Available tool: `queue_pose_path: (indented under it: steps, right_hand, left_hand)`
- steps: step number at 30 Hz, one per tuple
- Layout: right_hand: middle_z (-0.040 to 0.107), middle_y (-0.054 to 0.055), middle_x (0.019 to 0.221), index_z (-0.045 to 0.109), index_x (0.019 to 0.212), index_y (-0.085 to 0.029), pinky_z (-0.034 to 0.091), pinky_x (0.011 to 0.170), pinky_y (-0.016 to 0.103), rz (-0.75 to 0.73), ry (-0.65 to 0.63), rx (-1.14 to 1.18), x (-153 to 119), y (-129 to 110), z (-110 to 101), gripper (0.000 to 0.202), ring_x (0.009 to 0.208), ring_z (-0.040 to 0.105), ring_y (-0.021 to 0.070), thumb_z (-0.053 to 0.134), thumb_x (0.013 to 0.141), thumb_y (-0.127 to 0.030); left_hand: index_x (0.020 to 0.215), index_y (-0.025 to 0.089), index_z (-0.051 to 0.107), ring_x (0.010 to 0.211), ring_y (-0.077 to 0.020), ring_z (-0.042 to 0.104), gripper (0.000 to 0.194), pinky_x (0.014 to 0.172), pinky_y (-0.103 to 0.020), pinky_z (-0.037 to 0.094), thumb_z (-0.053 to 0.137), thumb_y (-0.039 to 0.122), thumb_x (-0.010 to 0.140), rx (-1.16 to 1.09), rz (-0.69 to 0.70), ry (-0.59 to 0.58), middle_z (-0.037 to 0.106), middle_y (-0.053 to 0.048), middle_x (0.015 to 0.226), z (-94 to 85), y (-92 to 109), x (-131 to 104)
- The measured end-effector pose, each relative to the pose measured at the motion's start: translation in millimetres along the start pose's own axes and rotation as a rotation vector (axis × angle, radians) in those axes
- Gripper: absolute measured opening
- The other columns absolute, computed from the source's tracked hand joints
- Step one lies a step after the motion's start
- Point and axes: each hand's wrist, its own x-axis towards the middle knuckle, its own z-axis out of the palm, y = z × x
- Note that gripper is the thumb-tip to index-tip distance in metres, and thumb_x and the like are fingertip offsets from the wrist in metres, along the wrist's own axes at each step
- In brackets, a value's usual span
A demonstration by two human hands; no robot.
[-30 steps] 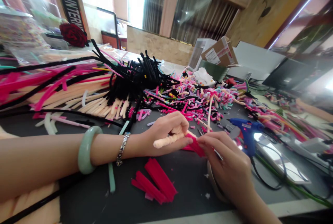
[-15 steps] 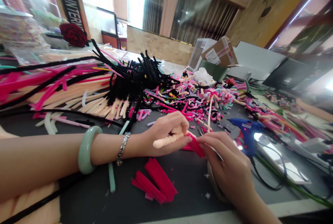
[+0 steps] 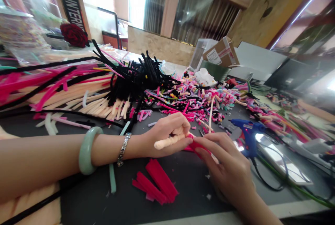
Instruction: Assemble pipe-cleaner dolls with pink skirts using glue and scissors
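My left hand (image 3: 169, 129) is closed around a cream twisted pipe cleaner (image 3: 165, 143), whose fuzzy blunt end sticks out toward the wrist. At its fingertips, a bundle of hot-pink pipe cleaner pieces (image 3: 198, 143) meets the cream stem. My right hand (image 3: 229, 164) has thumb and fingers closed on the outer part of that pink bundle, hiding much of it. Cut pinkish-red pipe cleaner strips (image 3: 163, 179) lie on the dark table (image 3: 125, 204) below the left hand.
A blue glue gun (image 3: 247, 132) with a black cable is to the right, beside a white lit panel (image 3: 277, 155). Behind the hands spread black pipe cleaners (image 3: 146, 75), cream stems (image 3: 104, 108) and many colourful offcuts. A cardboard box (image 3: 222, 54) is at the back.
My right hand's fingers have shifted forward along the pink bundle and now cover more of it. The left hand and the strips on the table stay in place.
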Motion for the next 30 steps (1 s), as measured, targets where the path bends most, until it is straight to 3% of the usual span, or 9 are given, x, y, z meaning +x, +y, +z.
queue_pose_path:
  steps: [15,21,30]
  right_hand:
    - [0.055,0.004,0.088,0.065,0.106,-0.020,0.047,0.069,0.027,-0.051,0.027,-0.053,1.3,-1.6,0.4,0.024,0.080,0.056,0.0155,0.065,0.083,-0.012]
    - [0.054,0.004,0.088,0.066,0.106,-0.018,0.045,0.070,0.026,-0.069,0.038,-0.042,0.6,-0.8,0.8,0.024,0.081,0.054,0.0145,0.064,0.083,-0.010]
    - [0.054,0.006,0.088,0.066,0.109,-0.015,0.045,0.073,0.030,-0.080,-0.010,0.001,0.4,-1.0,1.0,0.026,0.081,0.053,0.0159,0.063,0.083,-0.008]
  left_hand:
    - [0.082,0.016,0.050,0.072,-0.0124,0.050,0.018,0.066,-0.025,0.042,0.062,0.029,0.084,-0.018,-0.027,-0.032,0.055,-0.003,0.081,-1.2,-0.5,-0.8]
    - [0.083,0.017,0.050,0.069,-0.0113,0.048,0.022,0.064,-0.024,0.040,0.064,0.034,0.083,-0.035,-0.088,-0.080,0.053,-0.001,0.080,-4.1,0.8,-0.1]
    - [0.080,0.017,0.049,0.067,-0.0095,0.047,0.015,0.063,-0.022,0.039,0.056,0.028,0.086,-0.060,-0.183,-0.103,0.052,0.001,0.078,-6.2,5.5,0.4]
